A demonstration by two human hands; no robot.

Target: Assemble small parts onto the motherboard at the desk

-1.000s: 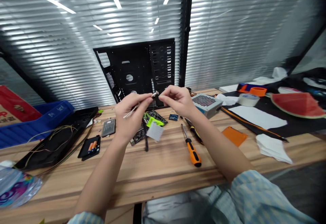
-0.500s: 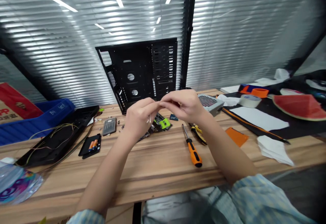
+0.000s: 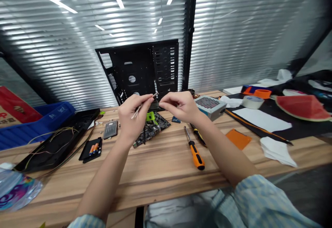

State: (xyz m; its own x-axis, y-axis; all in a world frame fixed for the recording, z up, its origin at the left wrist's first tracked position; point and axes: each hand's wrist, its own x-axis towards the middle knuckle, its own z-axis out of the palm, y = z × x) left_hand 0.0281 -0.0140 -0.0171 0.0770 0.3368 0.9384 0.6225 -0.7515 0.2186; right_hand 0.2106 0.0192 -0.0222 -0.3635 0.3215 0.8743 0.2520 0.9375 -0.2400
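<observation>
Thin pale cables (image 3: 137, 112) with a small connector at their tip are pinched between the thumb and fingers of my left hand (image 3: 135, 114). Just to the right, my right hand (image 3: 180, 106) has thumb and fingertips pinched together near the connector; a thin dark strand shows at the fingertips, too small to name. Both hands are raised over a circuit board (image 3: 153, 129) that has a bright green part (image 3: 150, 116). Behind them stands a black computer case panel (image 3: 140, 70), partly covered by the hands.
An orange screwdriver (image 3: 196, 154) and yellow-black pliers (image 3: 198, 135) lie beside my right forearm. A grey power supply (image 3: 210, 106) stands behind it. Left are a drive (image 3: 110, 130), a battery holder (image 3: 90, 150) and a blue bin (image 3: 58, 117). Tape (image 3: 252, 102) is at right.
My hands have moved apart, my left hand shifting slightly left and turning, so the connector and more of the cables show. More of the circuit board and power supply is visible.
</observation>
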